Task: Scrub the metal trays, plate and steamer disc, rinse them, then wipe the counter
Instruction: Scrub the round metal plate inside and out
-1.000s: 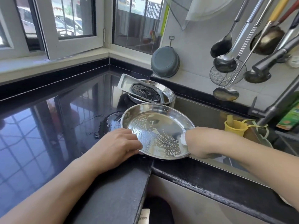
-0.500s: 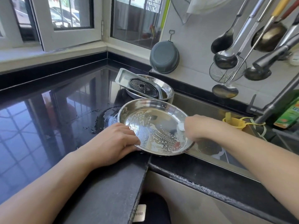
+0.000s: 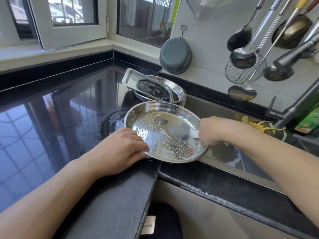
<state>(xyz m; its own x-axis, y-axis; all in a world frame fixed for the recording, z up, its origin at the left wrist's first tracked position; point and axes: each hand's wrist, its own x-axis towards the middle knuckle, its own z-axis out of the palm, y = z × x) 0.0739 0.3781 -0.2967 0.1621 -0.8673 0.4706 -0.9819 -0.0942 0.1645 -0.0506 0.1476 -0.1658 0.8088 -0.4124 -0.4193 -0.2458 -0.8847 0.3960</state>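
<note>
The round metal plate (image 3: 164,131) sits at the near corner of the black table (image 3: 51,121), its right edge hanging out over the sink (image 3: 224,152). The left hand (image 3: 120,150) clamps the plate's near-left rim, thumb on top and fingers curled under. The right hand (image 3: 212,131) is bunched around a small pale scrubber (image 3: 194,133) and presses it against the inside of the right rim. Soapy streaks and beads cover most of the floor of the plate, so I'd judge the scrubbing of this piece well along.

To do it well, I'd keep that left grip firm, since the plate is wet, slick and half unsupported; a hard push could tip it into the sink. Work round the rim's inner angle, turning the plate rather than reaching across.

Farther back, by the wall, the steamer disc (image 3: 153,89) lies in a rectangular tray (image 3: 131,78) across a metal basin (image 3: 177,93), seemingly waiting their turn. A puddle (image 3: 110,123) spreads on the table left of the plate, for the final wipe.
</note>
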